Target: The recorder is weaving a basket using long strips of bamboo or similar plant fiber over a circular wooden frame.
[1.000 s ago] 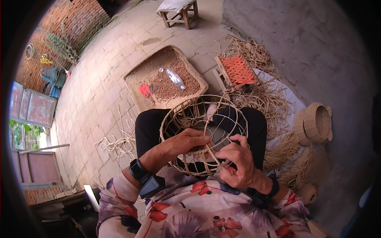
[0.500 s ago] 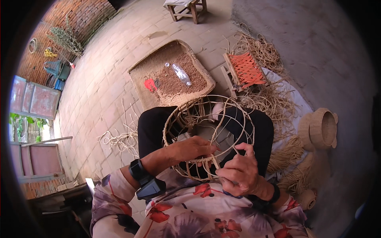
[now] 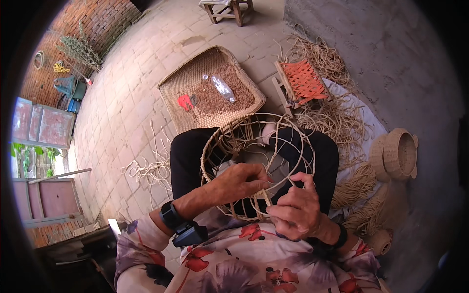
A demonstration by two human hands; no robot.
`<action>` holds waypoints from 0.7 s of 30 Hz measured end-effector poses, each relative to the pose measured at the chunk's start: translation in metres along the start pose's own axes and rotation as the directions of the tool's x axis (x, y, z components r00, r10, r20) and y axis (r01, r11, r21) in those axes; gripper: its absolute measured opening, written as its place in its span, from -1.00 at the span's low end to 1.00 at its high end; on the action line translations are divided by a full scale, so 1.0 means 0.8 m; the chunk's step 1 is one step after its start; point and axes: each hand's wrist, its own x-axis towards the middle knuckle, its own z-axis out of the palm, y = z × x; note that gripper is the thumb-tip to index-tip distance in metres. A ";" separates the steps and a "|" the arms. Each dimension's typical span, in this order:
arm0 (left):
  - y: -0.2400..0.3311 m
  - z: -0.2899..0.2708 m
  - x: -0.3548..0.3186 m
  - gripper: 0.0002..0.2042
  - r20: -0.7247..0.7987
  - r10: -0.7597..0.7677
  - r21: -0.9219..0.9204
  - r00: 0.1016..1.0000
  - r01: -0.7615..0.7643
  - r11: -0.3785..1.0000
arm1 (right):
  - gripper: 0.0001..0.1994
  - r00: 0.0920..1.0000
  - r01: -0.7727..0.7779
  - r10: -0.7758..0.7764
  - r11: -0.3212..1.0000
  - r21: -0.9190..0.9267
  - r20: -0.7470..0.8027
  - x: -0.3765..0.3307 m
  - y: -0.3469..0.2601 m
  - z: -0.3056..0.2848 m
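A half-woven wicker basket (image 3: 204, 157) with an open lattice of pale strands rests in my lap, its braided rim toward me and to the left. My left hand (image 3: 239, 183) lies over its near rim, thumb and fingers closed on the weave there; the fingertips are partly hidden. Close by on the right, my right hand (image 3: 295, 207) pinches a thin pale cane strand (image 3: 289, 179) between curled fingers. Loose strands arch across the basket's opening above both hands.
Ahead lies a woven tray (image 3: 171, 83) of brown grains, holding a clear plastic bottle (image 3: 223, 89) and a red-handled tool (image 3: 185, 102). A stool with orange webbing (image 3: 303, 82) stands right, among cane bundles (image 3: 359, 188). Finished baskets (image 3: 386, 156) sit far right.
My left hand has lifted slightly and turned, its fingers bunching closer together over the rim. My right hand keeps its pinch, barely shifted. The basket has tilted very slightly.
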 end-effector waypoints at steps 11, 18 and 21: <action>0.012 0.000 -0.020 -0.82 -0.029 0.098 0.064 0.995 -0.096 0.993 | -0.72 1.000 0.009 -0.009 1.000 0.002 -0.016 0.002 -0.001 -0.002; 0.024 0.005 -0.022 -0.81 -0.120 0.084 0.140 0.989 -0.067 0.988 | -0.80 0.982 -0.185 0.181 0.976 0.112 0.047 0.024 -0.004 -0.033; 0.024 0.007 -0.023 -0.81 -0.129 0.087 0.159 0.988 -0.066 0.985 | -0.83 0.953 -0.216 0.223 0.975 -0.059 0.207 0.046 0.013 -0.049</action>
